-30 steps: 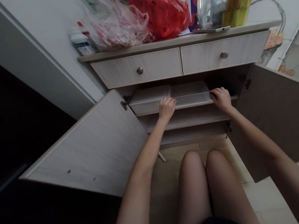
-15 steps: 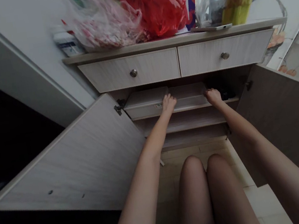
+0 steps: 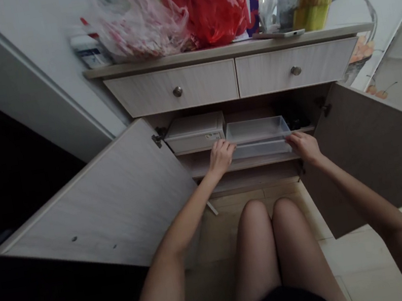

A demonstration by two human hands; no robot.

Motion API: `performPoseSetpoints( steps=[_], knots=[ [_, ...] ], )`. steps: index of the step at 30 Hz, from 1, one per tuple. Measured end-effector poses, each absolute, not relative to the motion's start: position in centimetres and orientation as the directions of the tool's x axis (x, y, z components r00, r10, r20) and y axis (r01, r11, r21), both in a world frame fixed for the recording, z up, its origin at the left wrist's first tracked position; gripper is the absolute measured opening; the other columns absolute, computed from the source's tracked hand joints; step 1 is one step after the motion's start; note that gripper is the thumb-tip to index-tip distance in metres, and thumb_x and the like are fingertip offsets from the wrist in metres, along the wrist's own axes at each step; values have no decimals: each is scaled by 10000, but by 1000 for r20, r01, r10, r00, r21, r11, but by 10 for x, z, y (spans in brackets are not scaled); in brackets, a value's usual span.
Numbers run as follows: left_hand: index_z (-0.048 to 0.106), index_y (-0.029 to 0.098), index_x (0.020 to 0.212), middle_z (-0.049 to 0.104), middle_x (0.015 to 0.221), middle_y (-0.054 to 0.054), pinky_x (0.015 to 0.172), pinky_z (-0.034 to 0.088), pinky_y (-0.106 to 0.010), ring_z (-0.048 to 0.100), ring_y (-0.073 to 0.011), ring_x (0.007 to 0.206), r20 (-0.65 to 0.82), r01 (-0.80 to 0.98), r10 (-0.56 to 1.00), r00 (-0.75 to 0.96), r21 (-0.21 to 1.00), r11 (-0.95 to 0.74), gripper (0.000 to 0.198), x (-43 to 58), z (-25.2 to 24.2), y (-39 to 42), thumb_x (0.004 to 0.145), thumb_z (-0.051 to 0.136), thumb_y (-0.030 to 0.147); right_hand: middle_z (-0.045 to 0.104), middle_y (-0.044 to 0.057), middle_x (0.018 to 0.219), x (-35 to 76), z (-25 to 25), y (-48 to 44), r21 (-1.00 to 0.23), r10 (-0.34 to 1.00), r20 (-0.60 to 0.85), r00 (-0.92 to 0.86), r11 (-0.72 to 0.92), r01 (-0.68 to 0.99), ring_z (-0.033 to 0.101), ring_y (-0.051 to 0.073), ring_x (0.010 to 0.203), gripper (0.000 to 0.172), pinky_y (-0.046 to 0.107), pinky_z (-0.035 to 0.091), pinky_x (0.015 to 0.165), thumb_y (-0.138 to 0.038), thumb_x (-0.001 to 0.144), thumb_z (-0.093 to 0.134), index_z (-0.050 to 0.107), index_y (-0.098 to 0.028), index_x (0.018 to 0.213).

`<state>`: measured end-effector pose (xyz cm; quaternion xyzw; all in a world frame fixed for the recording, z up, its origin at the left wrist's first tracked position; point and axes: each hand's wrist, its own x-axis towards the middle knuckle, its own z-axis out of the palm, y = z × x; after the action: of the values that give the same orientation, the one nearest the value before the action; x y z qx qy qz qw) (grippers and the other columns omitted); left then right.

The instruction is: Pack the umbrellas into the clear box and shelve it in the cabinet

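A clear plastic box (image 3: 260, 149) juts forward over the edge of the cabinet's upper shelf, its open top facing me. My left hand (image 3: 221, 154) grips its left front corner, fingers closed over the rim. At the right front corner, my right hand (image 3: 303, 146) is closed on the same box. Just left of it, a whitish storage box (image 3: 195, 132) with a small label sits on the shelf. Dark items (image 3: 293, 117) lie in the shadow at the right end; I cannot make out what they are.
Two cabinet doors, left (image 3: 109, 202) and right (image 3: 374, 152), stand swung outward beside my arms. Above are two drawers with round knobs. On the cabinet top (image 3: 215, 53) sit a red plastic bag (image 3: 214, 9), a pinkish bag (image 3: 145, 28), a white bottle (image 3: 90, 51) and a yellow container (image 3: 311, 6).
Both hands have come toward me and drawn the clear box forward out of the shelf. The whitish box beside it has stayed in place.
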<state>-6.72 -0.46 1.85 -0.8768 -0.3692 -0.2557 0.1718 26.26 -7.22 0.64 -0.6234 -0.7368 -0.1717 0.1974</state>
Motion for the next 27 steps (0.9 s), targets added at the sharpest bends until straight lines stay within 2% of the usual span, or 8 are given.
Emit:
performPoseSetpoints(
  steps=[9, 13, 16, 19, 21, 24, 26, 27],
  knots=[
    [722, 222, 966, 699, 882, -84, 852, 430, -384, 587, -244, 944, 586, 696, 540, 604, -58, -716, 238, -102, -42, -147, 945, 489, 179, 701, 56, 894, 245, -51, -208, -68, 797, 562, -220, 309, 949, 612, 166, 792, 267, 258, 414, 700, -268, 1001, 453, 713, -221, 960],
    [720, 219, 935, 699, 852, -73, 833, 432, -371, 591, -236, 918, 612, 710, 550, 569, -28, -703, 270, -110, -65, -181, 950, 457, 164, 704, 49, 887, 235, -67, -241, -58, 782, 571, -250, 342, 938, 620, 164, 790, 271, 259, 425, 697, -254, 1007, 440, 703, -213, 954],
    [720, 218, 931, 703, 841, -72, 834, 439, -381, 596, -243, 933, 628, 714, 575, 525, 43, -699, 261, -114, -77, -194, 939, 465, 161, 698, 52, 862, 231, -73, -251, -62, 780, 570, -258, 354, 933, 624, 164, 777, 289, 260, 434, 692, -255, 1010, 428, 706, -216, 939],
    [721, 240, 919, 705, 841, -76, 851, 453, -406, 606, -246, 937, 610, 719, 657, 443, 196, -667, 226, -114, -86, -201, 929, 498, 207, 701, 58, 868, 229, -73, -252, -73, 783, 563, -264, 366, 928, 632, 168, 779, 288, 269, 448, 692, -238, 1002, 429, 710, -225, 945],
    [714, 246, 891, 698, 848, -78, 873, 464, -426, 609, -251, 947, 606, 700, 715, 349, 338, -628, 198, -112, -93, -201, 925, 526, 298, 705, 57, 877, 229, -72, -250, -75, 788, 551, -276, 376, 924, 638, 173, 789, 287, 275, 457, 698, -220, 997, 428, 710, -236, 947],
    [689, 223, 997, 681, 1051, -118, 980, 449, -464, 589, -271, 1097, 572, 602, 817, 81, 625, -497, 316, -106, -103, -193, 904, 529, 480, 707, 51, 890, 230, -71, -248, -56, 787, 538, -301, 390, 919, 644, 177, 801, 286, 276, 460, 694, -193, 993, 426, 705, -237, 954],
    [627, 224, 1188, 613, 1272, -145, 1061, 407, -472, 529, -279, 1251, 388, 445, 915, -109, 843, -304, 465, -100, -109, -183, 894, 502, 561, 708, 51, 891, 230, -71, -247, -44, 786, 531, -315, 397, 917, 647, 178, 805, 276, 273, 459, 689, -179, 985, 435, 704, -229, 953],
    [579, 238, 1276, 564, 1366, -141, 1091, 386, -466, 487, -274, 1318, 247, 330, 959, -138, 925, -191, 527, -97, -111, -178, 895, 480, 588, 709, 51, 889, 229, -70, -247, -43, 788, 526, -318, 399, 916, 649, 176, 803, 268, 271, 458, 685, -177, 981, 444, 705, -227, 951]
  ],
)
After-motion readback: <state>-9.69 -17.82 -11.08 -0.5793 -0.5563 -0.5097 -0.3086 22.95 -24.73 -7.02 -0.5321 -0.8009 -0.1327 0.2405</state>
